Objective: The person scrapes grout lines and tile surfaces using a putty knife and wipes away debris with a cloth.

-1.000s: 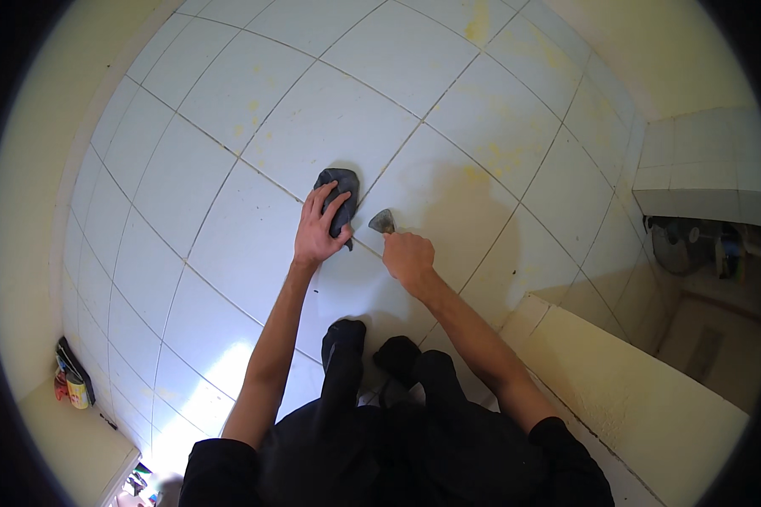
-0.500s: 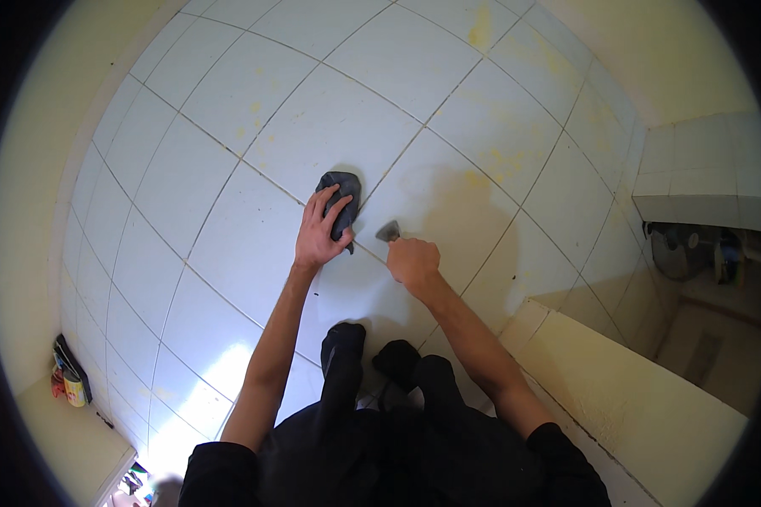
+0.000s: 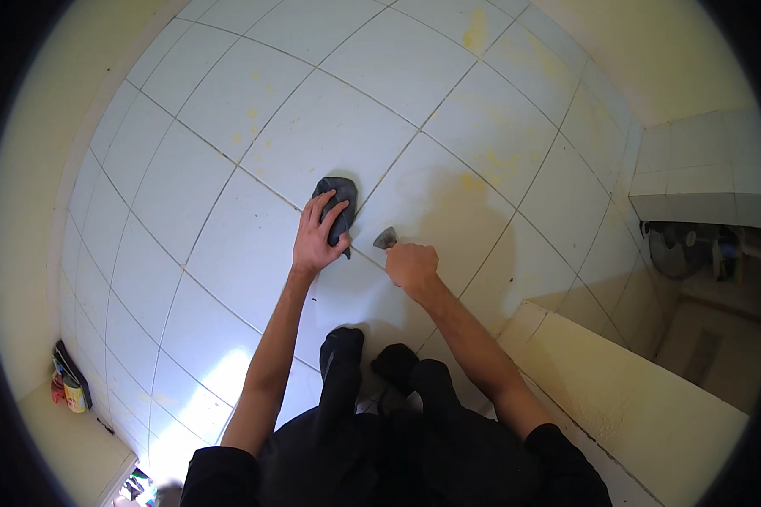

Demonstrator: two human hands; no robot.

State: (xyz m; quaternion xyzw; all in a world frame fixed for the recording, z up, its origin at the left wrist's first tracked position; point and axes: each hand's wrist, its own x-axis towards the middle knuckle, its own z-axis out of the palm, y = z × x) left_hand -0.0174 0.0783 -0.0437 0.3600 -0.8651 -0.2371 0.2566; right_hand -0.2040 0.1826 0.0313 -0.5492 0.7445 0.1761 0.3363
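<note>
A dark grey cloth (image 3: 339, 190) lies bunched against the white tiles (image 3: 262, 203), with my left hand (image 3: 319, 234) pressing it down, fingers curled over its top. Just to the right, my right hand (image 3: 413, 265) is closed in a fist around a scraper (image 3: 385, 238). Only the scraper's flared grey blade shows, pointing up and to the left; its handle is hidden in my grip. A small gap separates the blade from the cloth.
Yellow stains (image 3: 492, 167) mark the tiles ahead and to the right. A cream ledge (image 3: 626, 397) runs along the lower right, and a dark recess with pipes (image 3: 693, 253) lies beyond it. Bottles (image 3: 73, 393) stand at the far left. My black-clad feet (image 3: 342, 346) are below my hands.
The view has shifted very slightly. The scraper's blade has turned a little in my right hand; my left hand stays on the cloth.
</note>
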